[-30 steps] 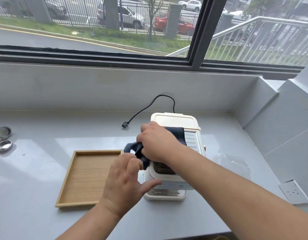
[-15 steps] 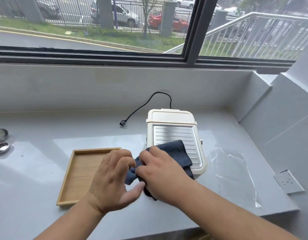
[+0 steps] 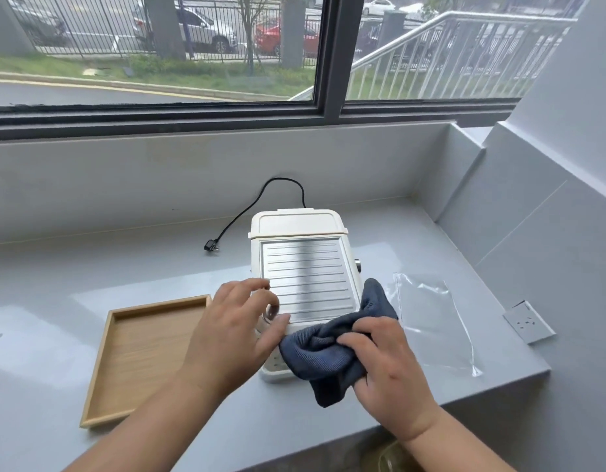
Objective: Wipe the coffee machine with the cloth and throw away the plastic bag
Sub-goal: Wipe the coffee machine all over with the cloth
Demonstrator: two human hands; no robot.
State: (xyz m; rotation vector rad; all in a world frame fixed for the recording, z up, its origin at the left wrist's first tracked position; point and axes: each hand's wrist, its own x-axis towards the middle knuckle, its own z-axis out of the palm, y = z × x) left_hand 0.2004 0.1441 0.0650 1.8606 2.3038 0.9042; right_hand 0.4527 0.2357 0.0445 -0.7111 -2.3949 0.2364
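The cream coffee machine [image 3: 296,224] with a ribbed metal top stands in the middle of the grey counter. My right hand [image 3: 386,373] grips a dark blue cloth [image 3: 323,356] against the machine's front right corner. My left hand [image 3: 237,325] rests on the machine's front left side, fingers spread and thumb on the front edge. A clear plastic bag [image 3: 434,321] lies flat on the counter just right of the machine, untouched.
A shallow wooden tray [image 3: 138,352] sits left of the machine. The black power cord with its plug [image 3: 211,247] trails behind on the left. A white socket plate [image 3: 528,321] lies at the far right. The counter edge [image 3: 465,395] runs close to my right wrist.
My right hand has dragged the cloth from the machine's top toward its front right corner, baring the metal grille. My left hand shifted onto the machine's left front.
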